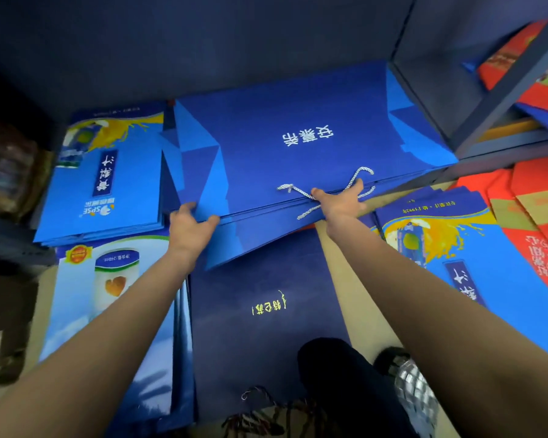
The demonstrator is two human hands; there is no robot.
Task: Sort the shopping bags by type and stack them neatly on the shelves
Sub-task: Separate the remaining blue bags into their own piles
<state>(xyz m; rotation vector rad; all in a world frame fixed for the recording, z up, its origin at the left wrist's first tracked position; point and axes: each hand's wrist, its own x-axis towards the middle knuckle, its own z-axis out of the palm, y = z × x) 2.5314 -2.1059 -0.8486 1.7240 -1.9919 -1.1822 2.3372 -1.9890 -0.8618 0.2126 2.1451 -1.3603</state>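
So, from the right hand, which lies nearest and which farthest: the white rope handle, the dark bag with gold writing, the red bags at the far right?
1. White rope handle: under the right hand itself.
2. Dark bag with gold writing: on the floor, below the hand.
3. Red bags: far right edge.

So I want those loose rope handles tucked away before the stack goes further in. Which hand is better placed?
The right hand. It already grips the front edge of the blue bag stack right at the white rope handles; the left hand holds the edge farther away.
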